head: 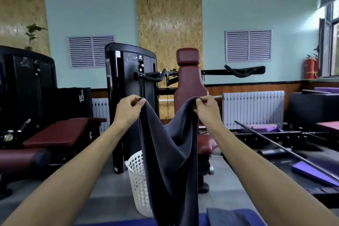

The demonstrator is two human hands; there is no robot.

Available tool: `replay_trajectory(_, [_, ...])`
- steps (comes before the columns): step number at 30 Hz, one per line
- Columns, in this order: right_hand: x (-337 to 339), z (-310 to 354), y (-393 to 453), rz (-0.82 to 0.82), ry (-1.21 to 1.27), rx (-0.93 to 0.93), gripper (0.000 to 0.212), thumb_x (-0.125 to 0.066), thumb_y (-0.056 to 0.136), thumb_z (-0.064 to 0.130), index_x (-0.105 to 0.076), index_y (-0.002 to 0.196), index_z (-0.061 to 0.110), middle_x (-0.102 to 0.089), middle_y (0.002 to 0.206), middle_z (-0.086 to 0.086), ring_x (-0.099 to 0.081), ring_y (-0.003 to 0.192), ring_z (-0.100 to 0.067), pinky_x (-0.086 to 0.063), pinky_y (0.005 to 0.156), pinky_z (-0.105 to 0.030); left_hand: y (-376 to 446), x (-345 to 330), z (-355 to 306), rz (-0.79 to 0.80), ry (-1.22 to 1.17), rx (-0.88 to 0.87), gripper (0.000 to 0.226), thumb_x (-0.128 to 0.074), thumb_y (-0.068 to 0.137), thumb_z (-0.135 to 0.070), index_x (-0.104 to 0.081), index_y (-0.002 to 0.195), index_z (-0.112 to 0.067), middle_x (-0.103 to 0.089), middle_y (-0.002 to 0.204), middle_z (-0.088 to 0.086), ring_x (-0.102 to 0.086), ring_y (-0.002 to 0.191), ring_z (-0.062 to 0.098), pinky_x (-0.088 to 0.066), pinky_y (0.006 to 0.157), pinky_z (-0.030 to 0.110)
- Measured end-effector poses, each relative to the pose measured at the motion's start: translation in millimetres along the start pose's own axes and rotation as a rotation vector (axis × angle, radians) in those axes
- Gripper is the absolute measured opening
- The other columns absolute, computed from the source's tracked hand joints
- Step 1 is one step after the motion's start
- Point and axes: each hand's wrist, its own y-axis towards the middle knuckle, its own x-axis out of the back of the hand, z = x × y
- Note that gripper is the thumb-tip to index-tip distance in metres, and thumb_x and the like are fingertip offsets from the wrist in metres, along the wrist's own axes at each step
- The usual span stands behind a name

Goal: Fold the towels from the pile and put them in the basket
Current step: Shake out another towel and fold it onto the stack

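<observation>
While both arms reach forward, the left hand (128, 109) and the right hand (206, 107) each pinch an upper corner of a dark grey towel (170, 161) with curled fingers, holding it up so its top edge sags between them and the cloth hangs down at centre. Behind it, on the floor just left, stands a white perforated basket (137, 180). At the near edge lies what seems to be another grey towel (233, 216) on a blue surface (117, 223), partly cut off.

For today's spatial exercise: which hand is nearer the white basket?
Left. The left hand is above the basket, slightly to its left; the right hand is farther off, up to its right.
</observation>
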Motion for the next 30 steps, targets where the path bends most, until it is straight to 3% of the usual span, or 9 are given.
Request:
replay_trajectory(3, [13, 0, -39, -0.008, -0.028, 0.013, 0.007, -0.052, 0.097, 0.025, -0.056, 0.102, 0.022, -0.064, 0.101, 0.001, -0.067, 0.097, -0.018, -0.058, 0.087, -0.041, -38, 10, 0, -0.012, 0.011, -0.004, 0.013, -0.064, 0.094, -0.024, -0.073, 0.09, -0.016, -0.072, 0.084, -0.001, -0.066, 0.081, 0.014, -0.054, 0.08, 0.035])
replay_trajectory(7, [31, 12, -79, -0.018, -0.048, 0.063, 0.003, -0.053, 0.098, 0.025, -0.054, 0.097, 0.027, -0.065, 0.1, 0.0, -0.068, 0.096, -0.018, -0.059, 0.086, -0.041, -76, 21, -16, 0.02, -0.154, 0.059, 0.013, -0.064, 0.095, -0.02, -0.071, 0.085, -0.017, -0.071, 0.081, 0.004, -0.063, 0.076, 0.014, -0.057, 0.077, 0.044])
replay_trajectory(11, [47, 17, -119, -0.015, -0.102, 0.086, 0.007, -0.055, 0.098, 0.022, -0.055, 0.092, 0.026, -0.068, 0.094, -0.002, -0.071, 0.083, -0.013, -0.061, 0.076, -0.032, -109, 23, -21, 0.047, -0.197, 0.071, 0.014, -0.064, 0.095, -0.019, -0.069, 0.082, -0.021, -0.068, 0.076, -0.002, -0.061, 0.068, 0.005, -0.052, 0.064, 0.027])
replay_trajectory(15, [58, -1, -160, 0.066, -0.114, -0.009, 0.008, -0.058, 0.098, 0.017, -0.056, 0.091, 0.017, -0.071, 0.078, -0.006, -0.071, 0.064, -0.012, -0.059, 0.062, -0.024, -157, 10, 3, 0.115, -0.231, 0.19, 0.015, -0.063, 0.095, -0.014, -0.068, 0.081, -0.016, -0.064, 0.069, -0.006, -0.055, 0.053, -0.006, -0.041, 0.048, 0.011])
replay_trajectory(20, [61, -86, -225, 0.212, -0.212, -0.217, 0.013, -0.061, 0.096, 0.013, -0.054, 0.087, 0.009, -0.065, 0.056, 0.0, -0.063, 0.048, -0.013, -0.055, 0.051, -0.027, -246, -25, 91, 0.232, -0.219, 0.525, 0.011, -0.066, 0.094, -0.016, -0.07, 0.088, -0.008, -0.064, 0.073, -0.001, -0.053, 0.062, 0.008, -0.044, 0.059, 0.023])
replay_trajectory(24, [58, -174, -283, 0.292, -0.299, -0.446, 0.018, -0.065, 0.093, 0.017, -0.053, 0.08, 0.013, -0.064, 0.049, 0.0, -0.064, 0.046, -0.017, -0.052, 0.052, -0.031, -328, -51, 161, 0.303, -0.187, 0.742, 0.009, -0.067, 0.092, -0.014, -0.07, 0.086, -0.008, -0.066, 0.073, 0.0, -0.056, 0.06, 0.002, -0.046, 0.057, 0.019])
replay_trajectory(27, [56, -230, -318, 0.351, -0.372, -0.575, 0.017, -0.068, 0.09, 0.02, -0.057, 0.082, 0.01, -0.064, 0.049, -0.002, -0.06, 0.042, -0.009, -0.045, 0.048, -0.02, -375, -68, 206, 0.368, -0.137, 0.871, 0.007, -0.067, 0.092, -0.015, -0.072, 0.088, -0.011, -0.069, 0.081, 0.0, -0.059, 0.074, 0.013, -0.049, 0.069, 0.029])
replay_trajectory(30, [50, -278, -340, 0.395, -0.445, -0.652, 0.016, -0.072, 0.087, 0.024, -0.062, 0.078, 0.015, -0.066, 0.063, 0.005, -0.059, 0.058, -0.002, -0.038, 0.051, -0.008, -412, -85, 248, 0.403, -0.101, 1.039, 0.011, -0.063, 0.095, -0.015, -0.065, 0.084, -0.015, -0.063, 0.08, -0.001, -0.059, 0.067, 0.014, -0.051, 0.057, 0.026])
